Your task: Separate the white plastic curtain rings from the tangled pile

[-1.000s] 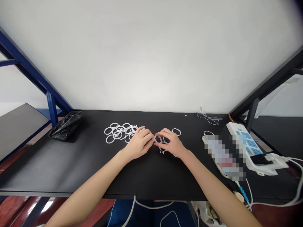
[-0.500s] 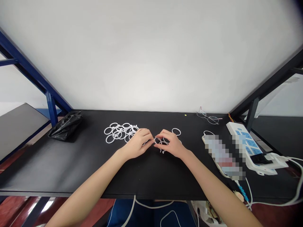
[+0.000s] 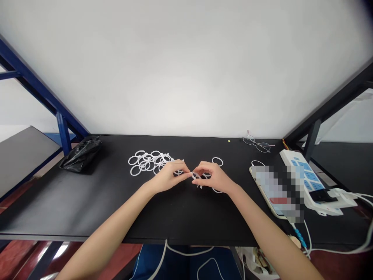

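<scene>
Between my two hands is a thin white ring point(image 3: 197, 175), which looks like a hair tie or plastic loop. My left hand point(image 3: 171, 175) pinches its left side with thumb and fingertips. My right hand point(image 3: 213, 178) has thumb and fingers closed around its right side. More white rings show behind and beneath my right hand, partly hidden by it. One loose white ring point(image 3: 217, 161) lies just beyond that hand. To the left, a heap of overlapping white rings point(image 3: 149, 166) reaches behind my left hand.
A crumpled black plastic bag point(image 3: 82, 155) lies at the left of the black table point(image 3: 116, 210). On the right are eyeglasses point(image 3: 263, 147), a phone point(image 3: 271, 194) with a cable, and a white power strip point(image 3: 303, 175). A white wall point(image 3: 186, 77) stands behind.
My hands have shifted slightly to the right and tightened on the white ring, my left fingertips now nearer my right ones. The ring heap stays in place.
</scene>
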Demonstrator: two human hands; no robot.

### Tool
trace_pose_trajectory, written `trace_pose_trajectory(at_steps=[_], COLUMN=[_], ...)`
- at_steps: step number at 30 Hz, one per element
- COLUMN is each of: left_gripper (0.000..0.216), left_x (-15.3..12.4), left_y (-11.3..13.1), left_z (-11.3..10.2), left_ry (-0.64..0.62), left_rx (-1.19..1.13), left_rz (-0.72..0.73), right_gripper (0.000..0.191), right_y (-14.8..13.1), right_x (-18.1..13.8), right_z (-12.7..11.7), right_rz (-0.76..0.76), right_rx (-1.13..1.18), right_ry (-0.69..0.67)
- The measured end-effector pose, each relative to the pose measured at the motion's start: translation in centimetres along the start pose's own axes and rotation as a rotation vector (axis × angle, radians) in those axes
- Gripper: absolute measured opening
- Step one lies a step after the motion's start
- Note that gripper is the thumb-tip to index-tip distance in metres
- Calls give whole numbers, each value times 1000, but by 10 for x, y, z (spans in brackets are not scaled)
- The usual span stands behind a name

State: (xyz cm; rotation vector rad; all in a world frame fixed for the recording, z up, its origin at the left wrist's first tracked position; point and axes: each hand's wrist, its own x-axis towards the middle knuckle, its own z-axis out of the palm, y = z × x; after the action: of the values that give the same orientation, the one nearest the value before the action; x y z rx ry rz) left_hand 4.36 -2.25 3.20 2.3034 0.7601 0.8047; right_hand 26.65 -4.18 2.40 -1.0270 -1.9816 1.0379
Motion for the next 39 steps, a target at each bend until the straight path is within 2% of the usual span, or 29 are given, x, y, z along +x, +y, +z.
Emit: trace_pose_trajectory(at_steps=[5, 8, 13, 19, 22, 25, 39], left_gripper=[19, 22, 25, 58, 54, 50, 42], left_x=[0, 0, 0, -4, -5, -6, -5], left_y=[-1, 0, 4, 1, 0, 2, 5], left_z=[3, 5, 4, 17, 29, 34, 30], left_ry=[62, 61, 62, 141, 220, 225, 170], left_rx=[-41, -68, -117, -165, -293, -384, -542], left_rz=[-24, -8, 5, 15, -100, -167, -203], right_gripper=[28, 26, 30, 35, 34, 31, 25], right_y=[-2, -3, -7, -6, -5, -5, -8], right_x=[1, 1, 2, 5, 5, 5, 5], right_z=[2, 5, 11, 14, 14, 15, 25], right_rz=[-12, -31, -10, 96, 106, 86, 98], right_rx=[86, 145, 359, 628, 647, 636, 588], right_ry=[53, 79, 90, 127, 135, 143, 208])
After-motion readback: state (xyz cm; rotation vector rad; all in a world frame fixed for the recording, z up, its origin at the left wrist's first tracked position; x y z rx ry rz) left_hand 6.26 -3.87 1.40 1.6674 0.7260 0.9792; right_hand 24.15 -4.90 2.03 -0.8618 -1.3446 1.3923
